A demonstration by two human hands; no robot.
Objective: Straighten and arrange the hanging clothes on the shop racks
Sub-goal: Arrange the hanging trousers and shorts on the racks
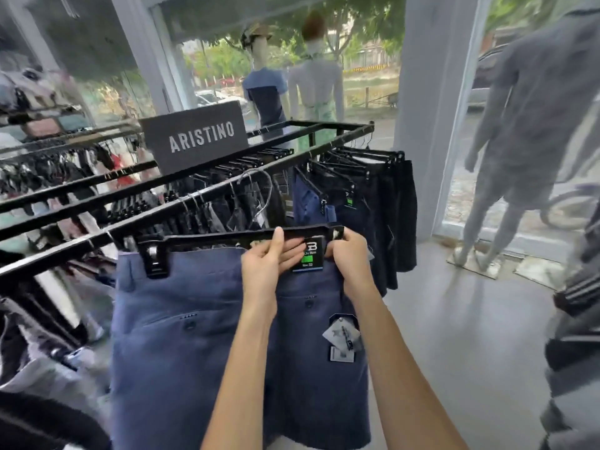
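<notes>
A pair of blue shorts is held up on a black clip hanger, just in front of the nearest rack rail and low in the middle of the view. Both hands are set on the right half of the hanger. The left hand is laid flat against it: the thumb stands upright across the bar and the fingers are stretched almost straight over the waistband towards a size tag. The right hand is curled round the hanger's right end, where the clip is covered by the fingers. The left clip is seen clamped on the waistband, well apart from both hands. Paper hang tags dangle below the right wrist. More dark shorts are hung at the rack's far end, and a sign reading ARISTINO is stood on top of the rack. Dressed mannequins are seen at the window behind.
</notes>
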